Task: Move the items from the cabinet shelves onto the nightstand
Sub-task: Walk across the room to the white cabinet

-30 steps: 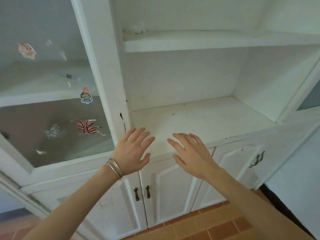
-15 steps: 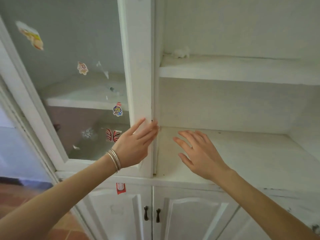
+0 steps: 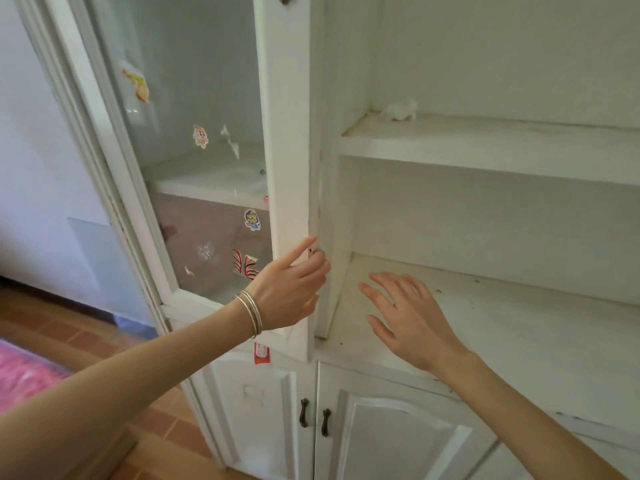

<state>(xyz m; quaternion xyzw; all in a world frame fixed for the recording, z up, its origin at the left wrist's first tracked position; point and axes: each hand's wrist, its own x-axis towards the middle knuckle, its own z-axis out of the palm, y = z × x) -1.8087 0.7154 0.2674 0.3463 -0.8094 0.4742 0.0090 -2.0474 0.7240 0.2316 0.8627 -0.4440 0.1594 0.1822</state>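
Note:
A white cabinet fills the view. Its open right bay has an upper shelf and a lower shelf. A small white crumpled object lies at the left end of the upper shelf. The lower shelf is bare apart from a few dark specks. My left hand, with bangles on the wrist, is at the right edge of the glass door; the index finger lies on the frame's front and the other fingers curl round its edge. My right hand hovers open, fingers spread, over the lower shelf's left end.
Stickers dot the glass door, and a shelf shows behind the pane. Below are closed lower doors with two dark handles. Tiled floor and a pink rug lie at the lower left. The nightstand is out of view.
The view has swung left and closer to the cabinet. My left hand moved from mid-air to the glass door's edge and hooked its fingers round it. My right hand stays open over the lower shelf.

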